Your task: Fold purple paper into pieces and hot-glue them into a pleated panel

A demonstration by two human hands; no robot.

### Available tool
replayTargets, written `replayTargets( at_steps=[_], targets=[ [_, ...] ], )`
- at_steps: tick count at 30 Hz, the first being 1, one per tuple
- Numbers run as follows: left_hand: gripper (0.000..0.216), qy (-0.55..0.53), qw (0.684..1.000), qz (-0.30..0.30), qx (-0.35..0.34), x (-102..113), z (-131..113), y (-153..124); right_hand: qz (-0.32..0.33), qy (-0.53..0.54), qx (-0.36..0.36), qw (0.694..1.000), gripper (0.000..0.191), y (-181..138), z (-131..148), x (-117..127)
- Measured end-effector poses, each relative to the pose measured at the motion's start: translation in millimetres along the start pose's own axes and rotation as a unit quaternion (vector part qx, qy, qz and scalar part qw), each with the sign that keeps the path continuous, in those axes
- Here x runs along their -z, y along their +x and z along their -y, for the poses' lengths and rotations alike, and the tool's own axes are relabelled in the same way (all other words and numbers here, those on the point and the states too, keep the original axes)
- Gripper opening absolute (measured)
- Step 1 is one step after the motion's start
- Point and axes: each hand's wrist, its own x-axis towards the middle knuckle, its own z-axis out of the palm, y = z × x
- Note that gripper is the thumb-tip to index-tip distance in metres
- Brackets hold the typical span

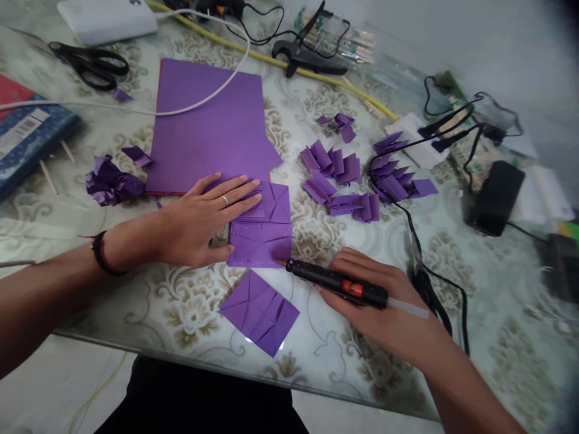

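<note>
My left hand lies flat, fingers stretched out, pressing on a creased purple paper piece on the glass-topped table. My right hand is closed around a black glue gun with an orange trigger; its nozzle points left and touches the lower right edge of that paper. A clear glue stick juts from the gun's back. Another folded purple square lies just below, near the table's front edge. A large purple sheet lies beyond my left hand.
Several small folded purple pieces are scattered right of centre. Crumpled purple scrap lies at left. Black scissors, a white cable, a yellow cable, a blue book, black cords and a black adapter crowd the back and right.
</note>
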Motion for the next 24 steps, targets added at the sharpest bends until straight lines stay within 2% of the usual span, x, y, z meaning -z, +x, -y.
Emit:
replayTargets(
  at_steps=[2, 6, 14, 17, 22, 23, 24],
  targets=[
    [0.087, -0.002, 1.0, -0.003, -0.002, -0.7, 0.5, 0.1, -0.014, -0.007, -0.003, 1.0, 0.027, 2.9, -0.7, -0.2],
    [0.087, -0.003, 1.0, -0.009, -0.007, -3.7, 2.2, -0.4, 0.005, -0.021, -0.017, 1.0, 0.024, 6.5, -1.8, 3.0],
    [0.084, 0.003, 1.0, -0.02, -0.019, -5.9, 3.9, -1.4, -0.026, 0.023, -0.13, 0.991, 0.034, 9.9, -0.4, -1.7],
    [0.083, -0.006, 1.0, -0.012, -0.015, -3.8, 3.6, -1.2, -0.044, 0.037, -0.159, 0.986, 0.035, 6.5, -1.8, 8.2],
    [0.088, -0.013, 0.999, -0.028, -0.013, -3.3, 3.4, -1.5, -0.117, 0.083, -0.197, 0.97, 0.037, -16.7, -32.6, 36.9],
    [0.089, -0.016, 0.999, -0.034, -0.012, -3.3, 3.0, -1.7, -0.146, 0.124, -0.204, 0.96, 0.041, -21.6, -42.2, 39.8],
    [0.089, -0.019, 0.999, -0.041, -0.011, -3.1, 2.4, -2.0, -0.16, 0.171, -0.24, 0.942, 0.045, -25.8, -51.9, 41.4]
  ],
)
